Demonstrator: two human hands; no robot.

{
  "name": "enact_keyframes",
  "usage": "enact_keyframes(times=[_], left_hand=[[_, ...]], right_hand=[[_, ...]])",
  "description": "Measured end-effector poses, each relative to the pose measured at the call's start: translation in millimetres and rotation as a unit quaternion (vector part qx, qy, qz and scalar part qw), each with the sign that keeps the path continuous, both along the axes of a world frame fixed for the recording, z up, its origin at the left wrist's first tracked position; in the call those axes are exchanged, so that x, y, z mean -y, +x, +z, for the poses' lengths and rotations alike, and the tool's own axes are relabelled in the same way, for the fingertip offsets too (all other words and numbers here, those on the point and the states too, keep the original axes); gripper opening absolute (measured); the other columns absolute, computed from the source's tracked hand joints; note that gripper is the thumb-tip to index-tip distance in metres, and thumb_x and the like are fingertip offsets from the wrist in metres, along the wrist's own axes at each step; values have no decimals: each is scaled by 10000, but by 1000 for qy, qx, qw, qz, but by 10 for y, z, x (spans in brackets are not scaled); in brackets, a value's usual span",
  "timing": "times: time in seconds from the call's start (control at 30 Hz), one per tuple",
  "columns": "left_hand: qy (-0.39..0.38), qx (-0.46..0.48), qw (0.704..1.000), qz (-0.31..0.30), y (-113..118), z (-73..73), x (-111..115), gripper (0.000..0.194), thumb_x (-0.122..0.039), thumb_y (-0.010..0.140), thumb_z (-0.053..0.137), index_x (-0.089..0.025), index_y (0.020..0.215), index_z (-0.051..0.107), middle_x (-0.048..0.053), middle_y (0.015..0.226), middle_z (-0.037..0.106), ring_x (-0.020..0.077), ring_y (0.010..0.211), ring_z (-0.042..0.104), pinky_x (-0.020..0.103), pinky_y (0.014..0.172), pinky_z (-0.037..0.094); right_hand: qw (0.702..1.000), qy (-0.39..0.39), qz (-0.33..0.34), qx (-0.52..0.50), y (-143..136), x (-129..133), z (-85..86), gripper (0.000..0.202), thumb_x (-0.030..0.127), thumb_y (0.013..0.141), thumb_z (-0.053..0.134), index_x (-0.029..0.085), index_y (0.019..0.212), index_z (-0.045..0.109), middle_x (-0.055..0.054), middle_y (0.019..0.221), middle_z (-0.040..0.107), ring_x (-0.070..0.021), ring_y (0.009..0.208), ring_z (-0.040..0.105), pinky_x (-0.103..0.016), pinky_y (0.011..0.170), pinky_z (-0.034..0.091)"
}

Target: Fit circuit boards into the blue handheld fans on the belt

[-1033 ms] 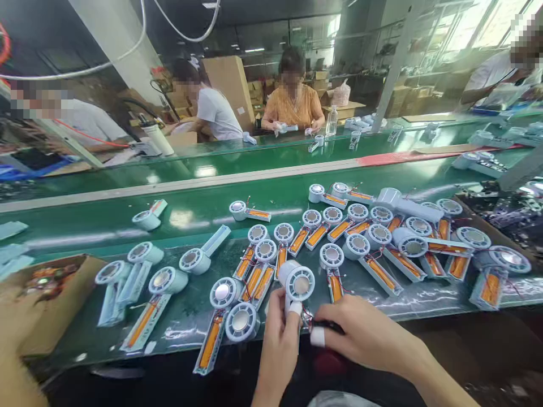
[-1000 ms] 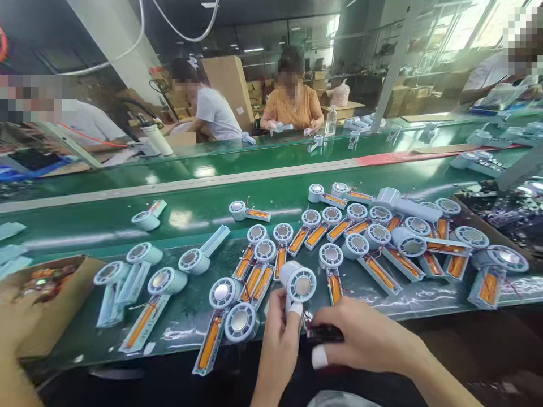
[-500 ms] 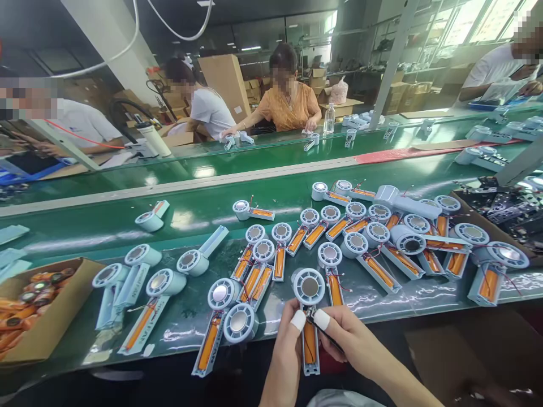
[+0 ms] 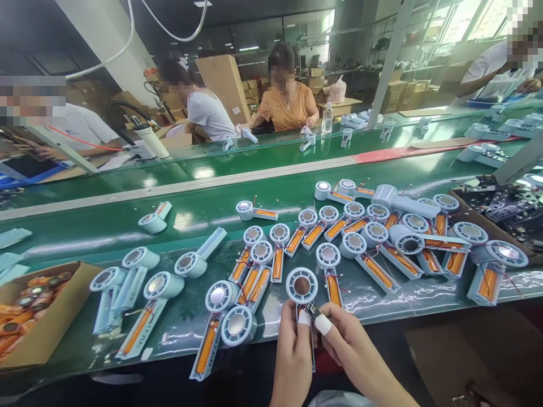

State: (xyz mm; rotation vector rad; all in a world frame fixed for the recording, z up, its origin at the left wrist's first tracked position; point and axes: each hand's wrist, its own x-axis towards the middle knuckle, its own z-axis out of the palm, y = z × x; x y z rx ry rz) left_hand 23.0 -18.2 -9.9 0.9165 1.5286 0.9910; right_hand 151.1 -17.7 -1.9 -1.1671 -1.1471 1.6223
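A light-blue handheld fan body (image 4: 302, 285) with a round slotted head is held at the bench's near edge. My left hand (image 4: 293, 347) is closed around its handle, the white-wrapped thumb lying over the handle's open side. My right hand (image 4: 348, 339), its thumb also wrapped in white, pinches a small dark circuit board (image 4: 313, 310) just below the fan head. Most of the handle is hidden by my fingers. Close by on the left lies a similar fan body (image 4: 240, 325), and another fan body (image 4: 328, 257) with an orange battery sits behind my right hand.
Several more fan bodies (image 4: 354, 243) crowd the bench to the right. A cardboard box (image 4: 63, 325) of orange batteries stands at left, and a box of dark boards (image 4: 500, 209) at right. Across the green conveyor (image 4: 203, 172), co-workers sit near a clear bottle (image 4: 327, 118).
The held fan body has shifted slightly left and turned, so its orange battery is now covered by my left hand. The circuit board is tilted out to the right, away from the handle.
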Motion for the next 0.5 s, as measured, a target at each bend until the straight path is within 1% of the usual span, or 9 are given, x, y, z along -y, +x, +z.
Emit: enact_keyframes(times=[0.07, 0.1, 0.17, 0.2, 0.27, 0.33, 0.37, 0.43, 0.5], left_hand=[[-14, -28, 999, 36, 15, -6, -17, 468, -461, 951, 469, -210, 1338, 547, 123, 1466, 572, 305, 1432, 438, 397, 1094, 444], [-18, -39, 998, 42, 22, -2, -28, 466, -448, 949, 471, -208, 1342, 545, 123, 1477, 563, 302, 1439, 430, 400, 1109, 429], [-21, -45, 998, 30, 31, 19, -50, 451, -431, 938, 497, -206, 1324, 560, 119, 1481, 562, 292, 1436, 435, 391, 1138, 397], [-22, -39, 999, 23, 32, 35, -60, 439, -431, 939, 501, -209, 1310, 571, 112, 1476, 569, 285, 1430, 444, 381, 1140, 394], [-29, -10, 999, 23, 30, 75, -76, 414, -420, 947, 492, -220, 1298, 581, 89, 1462, 585, 263, 1411, 470, 350, 1127, 406], [-45, 22, 998, 33, 23, 113, -85, 400, -392, 947, 496, -221, 1300, 575, 77, 1421, 615, 244, 1364, 521, 314, 1079, 446], [-50, 30, 998, 33, 20, 128, -88, 395, -383, 946, 498, -217, 1297, 574, 78, 1370, 646, 241, 1311, 565, 301, 1028, 481], [-50, 29, 998, 22, 19, 148, -93, 374, -380, 941, 508, -209, 1266, 582, 75, 1197, 714, 235, 1124, 661, 281, 866, 542], [-28, 20, 999, 17, 27, 154, -101, 338, -387, 929, 523, -216, 1210, 600, 51, 1012, 733, 221, 920, 687, 268, 705, 540]], right_hand=[[999, 25, -14, 18, -6, 93, -57, 409, 572, 961, 554, 197, 1120, 589, 45, 695, 519, -111, 581, 448, -205, 538, 398], [998, 42, -21, 39, -8, 137, -90, 436, 538, 969, 557, 208, 1253, 563, 31, 742, 545, -125, 627, 488, -217, 582, 439], [993, 75, -37, 85, -10, 202, -154, 489, 482, 988, 545, 225, 1402, 511, 1, 814, 599, -151, 707, 563, -244, 669, 503], [990, 85, -45, 99, -7, 220, -183, 495, 463, 998, 531, 227, 1433, 504, -23, 865, 635, -163, 747, 601, -254, 704, 527], [988, 96, -55, 104, 4, 232, -224, 497, 437, 1016, 503, 227, 1466, 500, -81, 1030, 700, -187, 846, 671, -275, 775, 565], [987, 107, -57, 107, 23, 225, -240, 491, 412, 1023, 499, 224, 1476, 508, -123, 1216, 701, -217, 996, 704, -306, 885, 573], [985, 117, -56, 114, 31, 221, -242, 483, 397, 1023, 505, 224, 1474, 518, -130, 1290, 683, -233, 1090, 693, -325, 953, 556], [978, 145, -56, 136, 41, 220, -238, 467, 370, 1018, 522, 229, 1463, 541, -124, 1381, 643, -253, 1243, 631, -357, 1056, 501], [971, 172, -58, 158, 38, 229, -236, 460, 349, 1017, 523, 226, 1460, 548, -121, 1419, 615, -263, 1300, 593, -377, 1080, 486]])
